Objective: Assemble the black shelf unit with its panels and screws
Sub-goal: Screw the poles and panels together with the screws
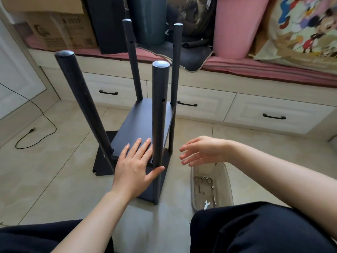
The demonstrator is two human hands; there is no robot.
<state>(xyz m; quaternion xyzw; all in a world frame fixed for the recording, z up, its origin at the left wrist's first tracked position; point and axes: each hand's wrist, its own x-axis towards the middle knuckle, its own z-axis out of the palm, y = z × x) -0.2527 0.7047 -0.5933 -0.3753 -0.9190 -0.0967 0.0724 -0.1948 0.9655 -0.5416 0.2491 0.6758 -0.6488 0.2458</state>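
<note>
The black shelf unit stands on the tiled floor with several round black posts (159, 110) rising from it. A black panel (140, 121) sits partway up between the posts, and a lower panel (102, 161) lies at floor level. My left hand (135, 165) presses flat on the near end of the upper panel, thumb against the near right post. My right hand (202, 150) hovers open to the right of that post, touching nothing. A grey plastic tray (228, 181) on the floor holds screws, nuts and a small white wrench (206, 204).
A low cabinet with drawers (269, 115) runs along the back. On its cushioned top stand cardboard boxes (60, 30), a pink bin (238, 24) and dark bags. A black cable (36, 132) lies on the floor at left. My knees fill the bottom edge.
</note>
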